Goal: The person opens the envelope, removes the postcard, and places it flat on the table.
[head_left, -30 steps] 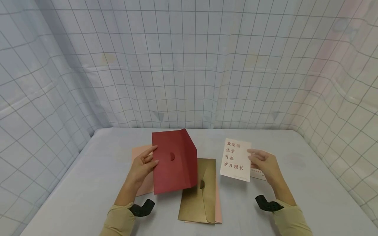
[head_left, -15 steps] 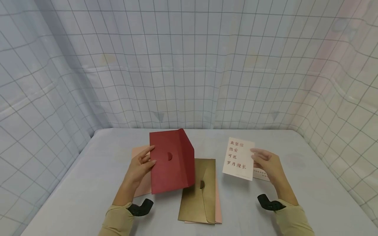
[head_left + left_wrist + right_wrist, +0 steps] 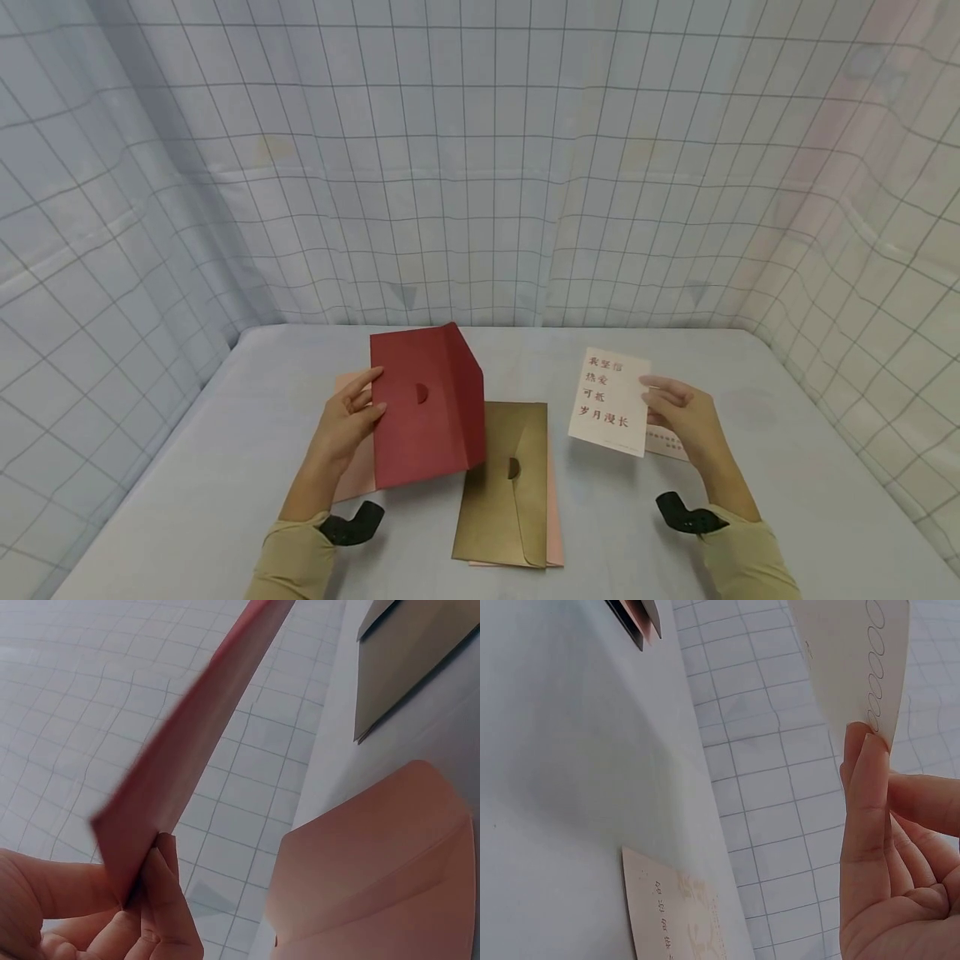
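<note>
My left hand [image 3: 348,425] pinches the left edge of a red envelope [image 3: 408,425], held up above the table with its flap unfolded on the right side. In the left wrist view the thumb and fingers grip the red envelope [image 3: 187,727] at one corner. My right hand [image 3: 682,412] pinches the right edge of a white card [image 3: 611,400] printed with red Chinese characters, raised off the table. The right wrist view shows the back of that card [image 3: 847,660], with a row of looped lines, between thumb and fingers.
A gold envelope [image 3: 510,500] lies mid-table on a pink one [image 3: 555,525]. Another pink envelope [image 3: 356,475] lies partly hidden behind the red one. A second printed card [image 3: 667,443] rests beneath my right hand. Checked curtains [image 3: 480,167] surround the white table [image 3: 225,417].
My left hand has drifted left with the red envelope, uncovering more of the gold one. My right hand has shifted slightly right with the white card.
</note>
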The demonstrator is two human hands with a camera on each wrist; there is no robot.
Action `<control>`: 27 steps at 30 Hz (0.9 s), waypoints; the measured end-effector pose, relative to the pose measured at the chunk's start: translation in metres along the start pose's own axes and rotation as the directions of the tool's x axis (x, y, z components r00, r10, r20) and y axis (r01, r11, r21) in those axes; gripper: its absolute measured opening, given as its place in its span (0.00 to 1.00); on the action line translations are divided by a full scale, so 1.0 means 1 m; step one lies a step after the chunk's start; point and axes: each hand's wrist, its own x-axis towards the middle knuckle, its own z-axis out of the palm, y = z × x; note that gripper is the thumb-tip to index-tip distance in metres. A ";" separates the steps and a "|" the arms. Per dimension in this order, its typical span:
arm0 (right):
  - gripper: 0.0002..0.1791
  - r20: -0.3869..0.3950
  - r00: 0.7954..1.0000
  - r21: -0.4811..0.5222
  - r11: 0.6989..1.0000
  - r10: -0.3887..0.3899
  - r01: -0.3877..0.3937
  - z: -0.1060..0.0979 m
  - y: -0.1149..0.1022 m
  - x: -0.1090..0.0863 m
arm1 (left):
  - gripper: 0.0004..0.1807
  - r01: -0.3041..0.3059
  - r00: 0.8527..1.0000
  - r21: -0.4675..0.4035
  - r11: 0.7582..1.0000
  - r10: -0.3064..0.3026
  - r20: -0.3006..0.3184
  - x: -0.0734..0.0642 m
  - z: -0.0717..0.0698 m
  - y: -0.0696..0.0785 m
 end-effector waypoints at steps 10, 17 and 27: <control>0.29 -0.038 0.999 0.043 0.999 0.011 -0.009 -0.005 0.007 0.004 | 0.34 -0.005 1.000 -0.006 1.000 0.005 -0.009 0.001 -0.006 -0.001; 0.28 -0.036 0.999 0.009 0.999 0.031 -0.031 -0.008 0.002 0.002 | 0.34 -0.009 1.000 -0.022 1.000 0.009 -0.017 0.001 -0.008 0.001; 0.27 -0.058 0.997 0.034 0.998 0.046 -0.044 -0.011 0.009 0.006 | 0.33 0.007 1.000 0.001 1.000 -0.007 -0.029 0.001 -0.015 0.000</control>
